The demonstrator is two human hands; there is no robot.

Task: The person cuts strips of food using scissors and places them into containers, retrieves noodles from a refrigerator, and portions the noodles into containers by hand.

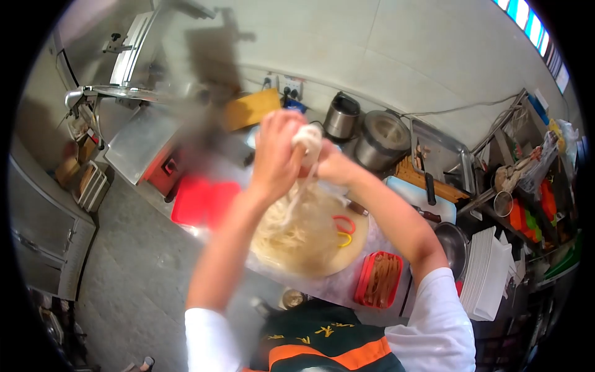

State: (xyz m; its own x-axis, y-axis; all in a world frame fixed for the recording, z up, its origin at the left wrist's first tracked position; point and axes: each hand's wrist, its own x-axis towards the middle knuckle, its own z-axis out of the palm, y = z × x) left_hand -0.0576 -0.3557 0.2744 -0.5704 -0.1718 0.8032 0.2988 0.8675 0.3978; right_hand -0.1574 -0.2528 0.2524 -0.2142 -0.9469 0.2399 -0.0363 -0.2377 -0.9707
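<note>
Beyond a red plastic tray (204, 199), the left hand (276, 149) clasps a pale, soft, twisted bundle (308, 137); its strands trail down towards pale stringy noodles (288, 239). The right hand (331, 166) grips its other side, equally near.

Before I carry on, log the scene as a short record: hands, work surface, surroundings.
left hand: closed on pale bundle
right hand: at the bundle, fingers partly hidden
below hands: pale strands on round board, blurred
board's right edge: red loop, yellow loop
right of board: red container, brown strips inside
left of board: red tray
</note>
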